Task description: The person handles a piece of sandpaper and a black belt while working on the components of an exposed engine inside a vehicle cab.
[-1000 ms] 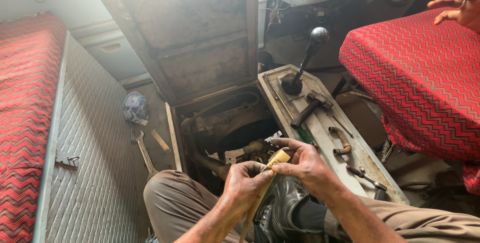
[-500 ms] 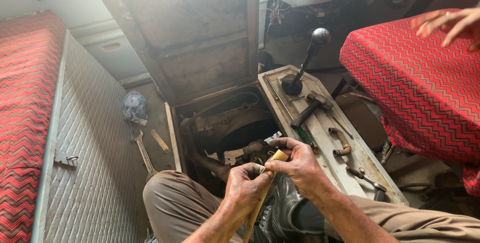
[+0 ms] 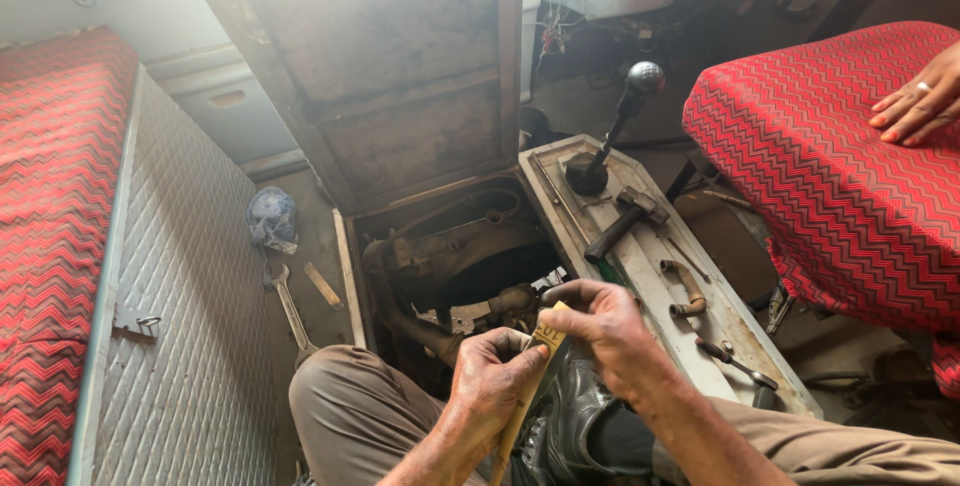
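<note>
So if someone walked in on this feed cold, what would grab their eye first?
Probably the two hands at bottom centre: the left hand and right hand both grip a thin yellowish strip above the open engine bay. Next, the red zigzag seat cover at right, where another person's hand rests, and the gear lever with a hammer lying beside it.

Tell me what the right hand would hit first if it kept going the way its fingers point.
The right hand points left over the yellow strip. Going on, it would probably meet the dark hose in the open engine bay first, though depth is unclear.
</note>
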